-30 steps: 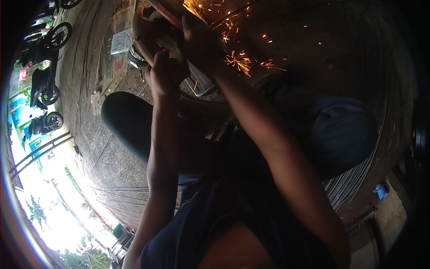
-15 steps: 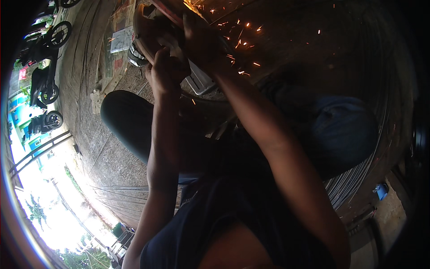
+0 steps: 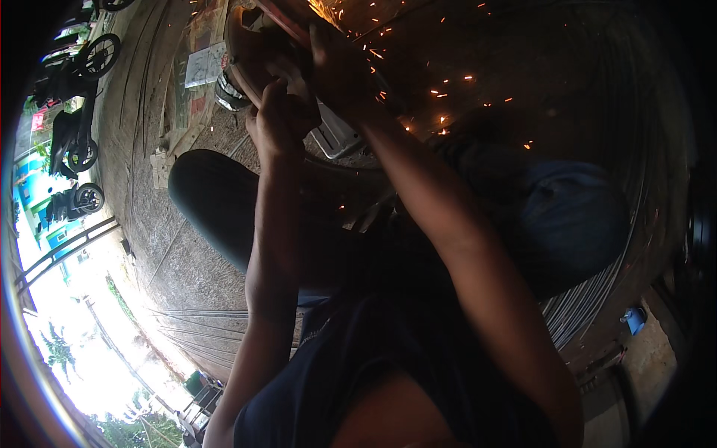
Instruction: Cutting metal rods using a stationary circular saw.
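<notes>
The left hand (image 3: 275, 127) is closed, gripping a part of the abrasive power tool (image 3: 243, 56), which sits at the far center with its curved housing to the left. The right hand (image 3: 336, 71) lies in shadow beside the reddish bar (image 3: 287, 24) of the tool; its grip cannot be determined. A stream of sparks (image 3: 324, 10) leaves the far side of the bar, and loose sparks scatter to the right. A grey metal plate (image 3: 334, 139) is partly visible between the forearms, the hands obstructing its far portion. A rounded silver-and-black part (image 3: 230, 93) is located just left of the housing, with a white panel (image 3: 204, 67) beyond it on the floor (image 3: 179, 254). The left knee (image 3: 213, 198) and the right knee (image 3: 575, 213) flank the work area and hide the floor beneath them. Thin metal rods (image 3: 579, 306) lie near the right knee; further rods (image 3: 202, 328) lie to the near left. At the near right is a small blue container (image 3: 635, 321); its contents cannot be seen. Parked motorcycles (image 3: 75, 142) stand well apart at the far left.
</notes>
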### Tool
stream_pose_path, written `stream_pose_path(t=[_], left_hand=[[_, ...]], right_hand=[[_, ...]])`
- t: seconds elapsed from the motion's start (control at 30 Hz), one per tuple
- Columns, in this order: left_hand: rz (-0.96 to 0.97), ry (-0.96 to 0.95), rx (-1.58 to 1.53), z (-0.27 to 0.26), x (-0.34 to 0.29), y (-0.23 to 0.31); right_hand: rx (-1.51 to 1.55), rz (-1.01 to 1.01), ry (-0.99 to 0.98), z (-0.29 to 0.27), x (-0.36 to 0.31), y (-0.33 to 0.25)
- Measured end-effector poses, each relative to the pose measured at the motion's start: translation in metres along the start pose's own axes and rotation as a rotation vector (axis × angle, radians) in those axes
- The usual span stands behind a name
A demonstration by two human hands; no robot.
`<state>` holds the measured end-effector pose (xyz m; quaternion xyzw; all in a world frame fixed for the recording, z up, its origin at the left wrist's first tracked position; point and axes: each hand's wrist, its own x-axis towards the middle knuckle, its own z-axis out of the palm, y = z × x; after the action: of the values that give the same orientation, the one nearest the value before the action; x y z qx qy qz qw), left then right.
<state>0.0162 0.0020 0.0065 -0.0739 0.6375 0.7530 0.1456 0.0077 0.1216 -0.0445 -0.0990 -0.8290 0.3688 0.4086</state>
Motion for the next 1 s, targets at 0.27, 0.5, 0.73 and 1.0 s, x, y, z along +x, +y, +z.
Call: stream_pose_path(t=[0.27,0.5,0.73,1.0], left_hand=[[0.012,0.052,0.029,-0.004,0.001,-0.003],[0.038,0.026,0.018,0.003,-0.004,-0.003],[-0.006,0.023,-0.035,-0.001,0.001,-0.006],[-0.016,0.013,-0.040,-0.009,0.006,-0.010]], right_hand=[[0.012,-0.015,-0.005,-0.003,0.003,-0.004],[0.004,0.023,-0.009,0.001,-0.002,0.003],[-0.009,-0.075,0.101,0.005,0.000,0.006],[0.023,0.004,-0.025,0.001,-0.002,0.003]])
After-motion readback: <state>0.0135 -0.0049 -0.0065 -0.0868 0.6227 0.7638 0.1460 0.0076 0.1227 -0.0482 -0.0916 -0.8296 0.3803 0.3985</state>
